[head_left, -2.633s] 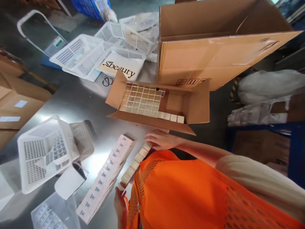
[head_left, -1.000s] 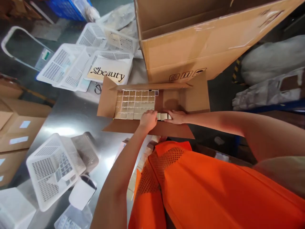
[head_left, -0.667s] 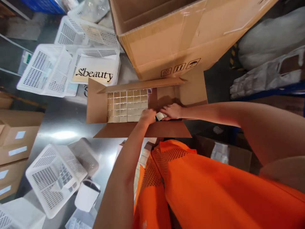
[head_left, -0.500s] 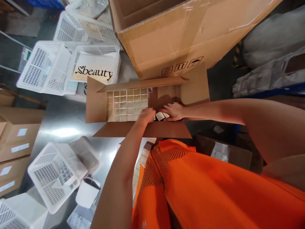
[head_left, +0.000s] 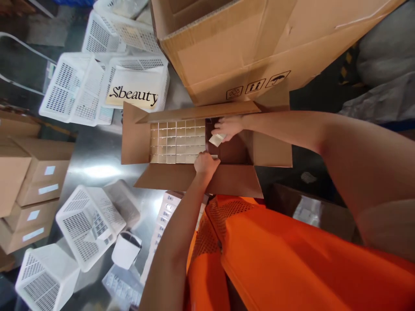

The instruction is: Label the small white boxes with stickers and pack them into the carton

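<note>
An open cardboard box [head_left: 135,138] lies in front of me with its flaps folded out. Tight rows of small pale cartons [head_left: 178,141] fill its left part; the right part shows bare brown bottom. Inside that right part, my right hand [head_left: 228,127] grips one small carton [head_left: 217,139], tilted, close to the far wall. By the near wall, at the end of the rows, my left hand [head_left: 206,164] is closed around another small carton [head_left: 214,157], of which only an edge shows past the fingers.
A large open carton [head_left: 227,60] stands behind the box. White perforated baskets [head_left: 66,88] sit at the far left, others [head_left: 87,229] at the near left on the metal table [head_left: 103,168]. Stacked brown cartons [head_left: 39,181] are farther left. A row of small boxes [head_left: 162,220] lies under my left arm.
My right hand has moved away from my left hand towards the far wall, with a small carton in it. My left hand stays by the near wall. The whole view has shifted slightly.
</note>
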`<state>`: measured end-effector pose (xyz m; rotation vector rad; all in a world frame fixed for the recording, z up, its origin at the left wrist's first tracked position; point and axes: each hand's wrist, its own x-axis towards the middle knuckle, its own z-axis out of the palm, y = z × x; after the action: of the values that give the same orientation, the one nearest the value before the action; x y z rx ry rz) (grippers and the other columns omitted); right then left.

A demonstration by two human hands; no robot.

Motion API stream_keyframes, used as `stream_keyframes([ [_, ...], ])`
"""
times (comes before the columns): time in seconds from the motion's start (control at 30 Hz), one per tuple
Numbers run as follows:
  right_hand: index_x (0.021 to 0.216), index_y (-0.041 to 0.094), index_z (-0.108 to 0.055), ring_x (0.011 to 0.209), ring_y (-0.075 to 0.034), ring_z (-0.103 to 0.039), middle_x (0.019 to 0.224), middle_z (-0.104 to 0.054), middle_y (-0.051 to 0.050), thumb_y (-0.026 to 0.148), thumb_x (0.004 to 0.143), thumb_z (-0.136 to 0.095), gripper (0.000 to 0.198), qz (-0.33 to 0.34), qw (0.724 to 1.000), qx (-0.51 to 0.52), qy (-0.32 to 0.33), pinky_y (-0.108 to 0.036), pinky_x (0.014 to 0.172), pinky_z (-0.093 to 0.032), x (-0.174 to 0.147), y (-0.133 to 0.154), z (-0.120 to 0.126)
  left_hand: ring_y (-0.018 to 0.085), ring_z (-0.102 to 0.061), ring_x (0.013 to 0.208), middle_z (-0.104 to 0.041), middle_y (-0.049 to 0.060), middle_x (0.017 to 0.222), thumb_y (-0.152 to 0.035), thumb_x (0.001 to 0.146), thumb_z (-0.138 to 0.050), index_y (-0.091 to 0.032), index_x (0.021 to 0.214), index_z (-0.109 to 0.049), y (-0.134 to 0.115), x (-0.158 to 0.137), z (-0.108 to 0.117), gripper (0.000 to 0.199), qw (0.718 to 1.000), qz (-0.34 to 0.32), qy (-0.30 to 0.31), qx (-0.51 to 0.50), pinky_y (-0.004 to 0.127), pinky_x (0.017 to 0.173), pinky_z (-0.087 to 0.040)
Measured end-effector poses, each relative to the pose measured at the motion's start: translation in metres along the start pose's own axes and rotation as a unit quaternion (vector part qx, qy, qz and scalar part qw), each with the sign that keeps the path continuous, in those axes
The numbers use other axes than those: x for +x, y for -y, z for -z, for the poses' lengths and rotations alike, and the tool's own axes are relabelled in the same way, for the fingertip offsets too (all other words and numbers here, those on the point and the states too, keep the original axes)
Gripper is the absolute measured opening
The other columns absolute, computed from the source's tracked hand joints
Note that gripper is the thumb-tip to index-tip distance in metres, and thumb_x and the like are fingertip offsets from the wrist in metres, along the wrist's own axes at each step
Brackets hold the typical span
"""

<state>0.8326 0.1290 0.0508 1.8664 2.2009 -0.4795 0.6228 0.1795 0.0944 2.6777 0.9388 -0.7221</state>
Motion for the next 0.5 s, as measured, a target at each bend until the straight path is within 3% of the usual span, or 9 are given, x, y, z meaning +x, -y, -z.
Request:
stream_keyframes([
  [0.1, 0.135, 0.017, -0.058, 0.103, -0.018, -0.052, 0.117, -0.059, -0.008, 0.05, 0.081, -0.069, 0.064, 0.094, 0.995, 0.003, 0.011, -0.036, 0.103, -0.044, 0.033, 0.002, 0.003, 0.031, -0.069, 0.102, -0.061, 0.023, 0.125, -0.046, 0.089, -0.063, -0.009, 0.127, -0.055, 0.004, -0.008, -0.009, 0.054, 0.997, 0.052, -0.039, -0.028, 0.036, 0.079, -0.055],
  [0.23, 0.135, 0.023, -0.058, 0.11, -0.023, -0.049, 0.121, -0.057, -0.008, 0.053, 0.073, -0.074, 0.071, 0.177, 0.984, -0.005, 0.036, -0.043, 0.103, -0.042, 0.05, 0.008, -0.007, 0.029, -0.07, 0.098, -0.063, 0.02, 0.121, -0.047, 0.086, -0.07, -0.011, 0.123, -0.053, 0.013, -0.016, -0.011, 0.054, 0.994, 0.068, -0.053, -0.061, 0.033, 0.076, -0.053],
  [0.4, 0.133, 0.02, -0.058, 0.137, -0.033, -0.026, 0.14, -0.043, -0.013, 0.062, 0.077, -0.067, 0.071, 0.115, 0.993, 0.015, -0.026, -0.052, 0.11, -0.033, 0.045, 0.007, -0.024, 0.025, -0.069, 0.093, -0.063, 0.013, 0.119, -0.04, 0.09, -0.067, -0.015, 0.115, -0.057, 0.026, -0.032, -0.002, 0.037, 0.99, 0.051, -0.069, -0.109, 0.033, 0.074, -0.051],
  [0.5, 0.127, 0.017, -0.06, 0.14, -0.03, -0.023, 0.139, -0.043, -0.012, 0.063, 0.079, -0.064, 0.066, 0.115, 0.992, 0.031, -0.04, -0.049, 0.117, -0.027, 0.042, 0.005, -0.029, 0.022, -0.067, 0.09, -0.064, 0.01, 0.108, -0.031, 0.09, -0.066, -0.017, 0.11, -0.059, 0.04, -0.056, 0.004, 0.025, 0.971, -0.025, -0.175, -0.16, 0.031, 0.074, -0.051],
])
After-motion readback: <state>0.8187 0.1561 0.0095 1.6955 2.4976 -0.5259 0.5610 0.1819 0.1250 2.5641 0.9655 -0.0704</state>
